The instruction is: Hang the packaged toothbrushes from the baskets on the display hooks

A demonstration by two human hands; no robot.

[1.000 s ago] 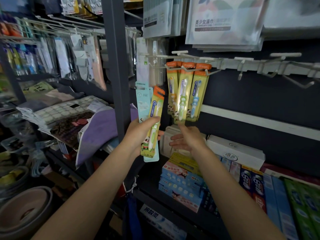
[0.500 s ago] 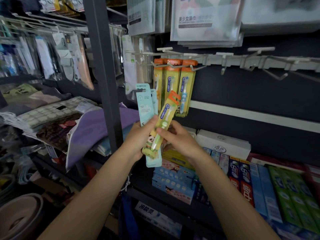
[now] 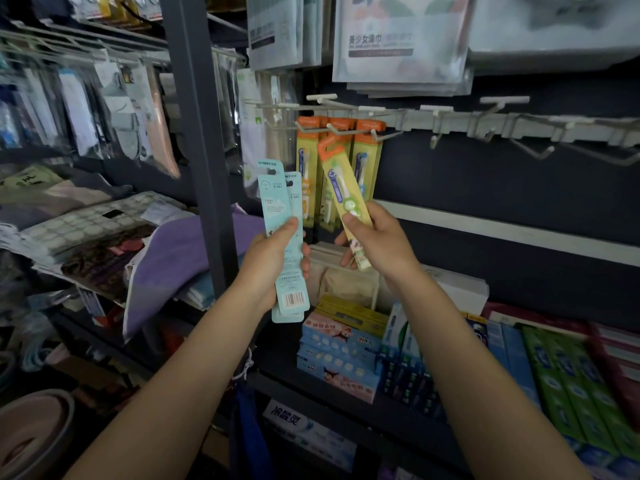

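Light: you work in dim light, forearms brightest.
Blur: left racks [image 3: 104, 109] soft.
Edges: wide-angle bending.

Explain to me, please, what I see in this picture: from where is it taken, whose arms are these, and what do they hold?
There is no machine; a person wears one camera on the head, looking forward and down at their own arms in a shop. The left hand grips light blue toothbrush packs. The right hand holds a yellow toothbrush pack with an orange top, tilted up toward the white display hooks. Three similar yellow packs already hang there. On the shelf below lie toothpaste boxes.
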